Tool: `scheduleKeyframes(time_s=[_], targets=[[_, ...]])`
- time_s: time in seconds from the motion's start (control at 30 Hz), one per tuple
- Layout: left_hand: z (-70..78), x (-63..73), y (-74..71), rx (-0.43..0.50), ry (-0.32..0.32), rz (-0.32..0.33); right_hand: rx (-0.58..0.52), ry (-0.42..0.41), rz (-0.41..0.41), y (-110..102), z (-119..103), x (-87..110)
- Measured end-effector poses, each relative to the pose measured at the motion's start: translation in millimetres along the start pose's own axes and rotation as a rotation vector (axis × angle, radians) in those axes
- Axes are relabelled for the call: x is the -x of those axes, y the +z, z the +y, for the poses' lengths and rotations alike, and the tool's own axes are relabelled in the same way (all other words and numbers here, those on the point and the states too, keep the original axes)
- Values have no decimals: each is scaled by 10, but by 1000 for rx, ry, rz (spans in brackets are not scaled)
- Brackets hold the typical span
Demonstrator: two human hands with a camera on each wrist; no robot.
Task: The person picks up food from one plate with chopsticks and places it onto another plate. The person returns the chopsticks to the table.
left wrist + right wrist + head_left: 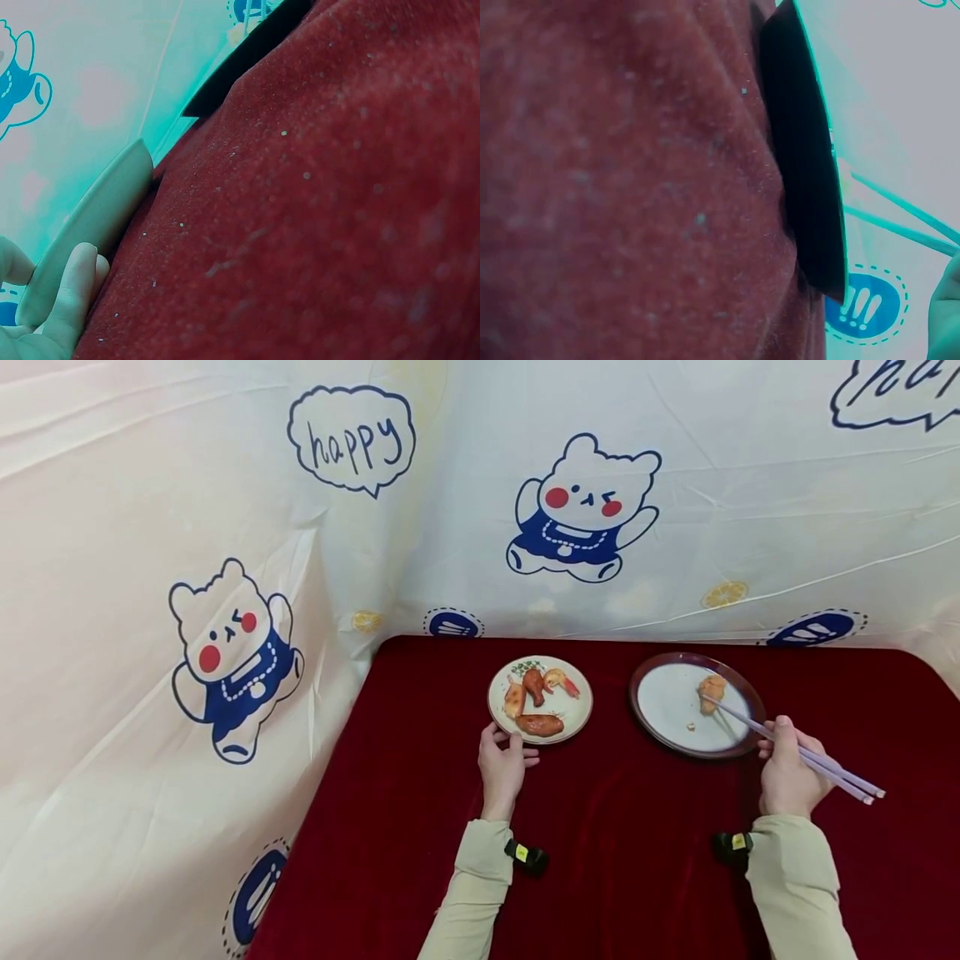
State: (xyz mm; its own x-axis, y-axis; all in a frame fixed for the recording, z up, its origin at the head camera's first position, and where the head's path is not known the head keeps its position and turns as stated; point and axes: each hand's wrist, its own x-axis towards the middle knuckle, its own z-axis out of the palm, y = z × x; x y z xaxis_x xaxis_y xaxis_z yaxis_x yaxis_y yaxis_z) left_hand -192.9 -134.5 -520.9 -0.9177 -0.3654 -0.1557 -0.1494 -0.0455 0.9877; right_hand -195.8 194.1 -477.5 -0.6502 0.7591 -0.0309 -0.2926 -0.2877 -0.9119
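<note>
In the head view my left hand (502, 770) grips the near rim of a small cream plate (573, 717). The left wrist view has fingers (73, 296) against the plate's outer side. On it lie a drumstick (534, 683), a shrimp (564, 680), a browned wing-like piece (540, 725) and a lighter browned piece (514, 700). My right hand (797, 774) holds pale purple chopsticks (813, 760), their tips at a fried chicken piece (711, 695). That piece is over the right side of a larger white plate (663, 706) with a brown rim.
A small crumb (692, 727) lies on the larger plate. Dark red cloth (600, 835) covers the table beneath both plates. Behind and to the left hangs a pale curtain (465, 485) printed with bears, close to the table's back edge.
</note>
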Motion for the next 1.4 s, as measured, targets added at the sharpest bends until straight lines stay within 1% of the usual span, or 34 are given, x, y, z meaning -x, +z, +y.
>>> scheduleKeyframes(time_s=[0.1,0.17,0.27,0.37,0.5,0.6,0.63,0.77,0.83,0.93,1.0,1.07,1.13,1.23,1.4], targets=[[0,4,0,-7,-4,-2,-18,3,-1,-3,8,21],[0,5,1,-8,-5,-3,15,-15,-15,0,11,31],[1,5,1,-6,-4,-3,106,-52,-47,22,1,36],[0,7,1,-4,-1,-2,218,-66,-76,61,-26,24],[-7,10,-1,-4,-3,-6,408,-69,-91,112,-67,13],[-12,11,-3,-1,-4,-8,481,-80,-89,139,-72,9],[-12,11,-3,-1,-3,-8,484,-83,-87,146,-65,5],[-9,9,-4,-4,-1,-4,463,-108,-87,150,-22,-17],[-6,9,-5,-6,-3,-2,421,-117,-80,141,2,-23],[-1,8,-5,-5,-2,-2,314,-109,-66,114,35,-20],[-1,8,-3,-5,-1,-2,193,-71,-53,93,52,-16],[0,7,-2,-5,1,-3,97,-33,-35,75,65,-11],[1,9,-3,-5,-1,-3,24,-4,-17,62,71,-6],[2,12,-6,-4,-2,-3,-39,17,10,45,83,-3],[4,14,-9,-8,-1,-4,-118,7,53,27,105,1]])
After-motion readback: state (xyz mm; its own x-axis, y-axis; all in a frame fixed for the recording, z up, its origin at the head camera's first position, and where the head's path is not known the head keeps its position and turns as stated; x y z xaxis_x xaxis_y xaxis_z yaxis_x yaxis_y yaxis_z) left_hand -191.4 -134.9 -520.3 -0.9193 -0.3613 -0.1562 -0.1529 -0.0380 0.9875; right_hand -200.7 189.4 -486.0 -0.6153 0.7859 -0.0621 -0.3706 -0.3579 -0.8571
